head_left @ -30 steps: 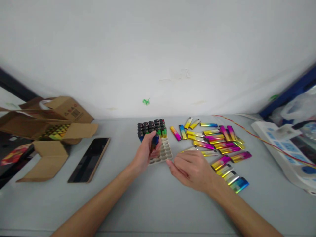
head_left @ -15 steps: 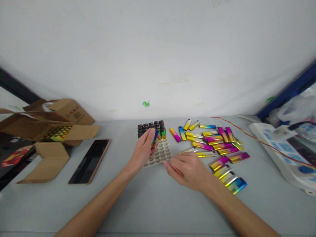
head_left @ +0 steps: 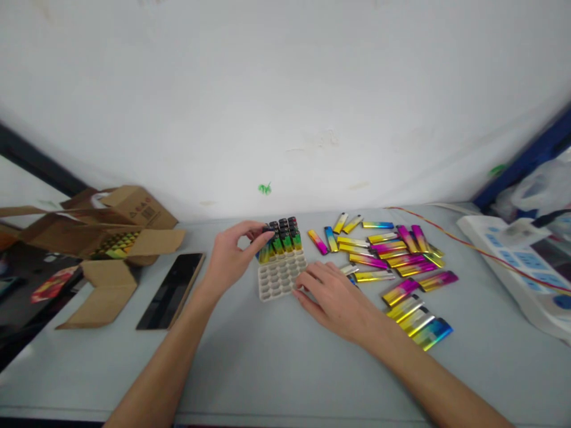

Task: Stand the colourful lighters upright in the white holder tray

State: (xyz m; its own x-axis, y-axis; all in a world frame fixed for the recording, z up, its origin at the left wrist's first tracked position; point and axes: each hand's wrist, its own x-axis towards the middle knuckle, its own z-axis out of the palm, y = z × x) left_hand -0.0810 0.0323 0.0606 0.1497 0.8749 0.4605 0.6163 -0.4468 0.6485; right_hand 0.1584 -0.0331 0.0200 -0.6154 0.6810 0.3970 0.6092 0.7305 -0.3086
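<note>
Several slim lighters (head_left: 286, 242) with matte black caps and glossy green-and-yellow bodies stand upright in rows near the middle of the frame, just beside the fingertips of the left grip (head_left: 229, 255). They fill the far part of a pale, moulded tray (head_left: 282, 275), whose near part shows round, shallow pockets. 1 dark-topped lighter (head_left: 268, 228) is at the tips of the left grip, at the left end of the rows.

At centre right, loose metallic lighters (head_left: 405, 261) lie flat and scattered, some overlapping, their shiny, slab-like bodies shading through yellow, silver, magenta and blue. The desk (head_left: 250, 368) is smooth and grey, and a plain white wall (head_left: 285, 107) fills the upper half of the frame. At left are a rectangular phone (head_left: 172, 291) with a glossy black face and an open brown cardboard box (head_left: 96, 297) with creased flaps; at far right is a white plastic power strip (head_left: 526, 255) with blue panels.

The left grip is pinched, thumb and forefinger closed on the dark-topped lighter, with a hollow behind the tips. The right grip (head_left: 334, 297) is loosely curled at the tray's right edge; whether its fingers hold anything cannot be told.
</note>
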